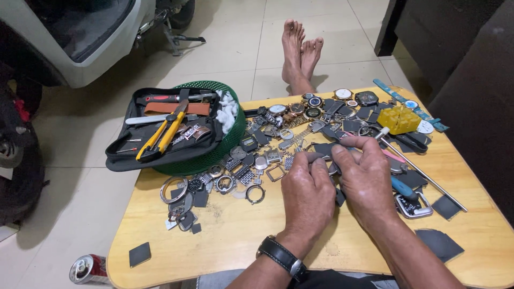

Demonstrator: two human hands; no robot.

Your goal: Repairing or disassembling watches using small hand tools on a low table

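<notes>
My left hand [307,191] and my right hand [365,176] meet over the middle of a low wooden table [235,230]. Both pinch a small dark grey watch part [321,151] between thumb and fingers; most of the part is hidden by the fingers. A black-strapped wristwatch [281,256] sits on my left wrist. Just beyond my hands lies a spread of watch cases, metal bracelets and strap pieces [278,134].
A green mesh basket [227,140] at the left holds a black tool pouch [160,144] with yellow-handled pliers [160,136]. A yellow plastic block [399,119], a long metal rod [428,179] and a blue-handled tool [402,188] lie right. A drink can [88,269] lies on the tiled floor. Bare feet [300,51] rest beyond the table.
</notes>
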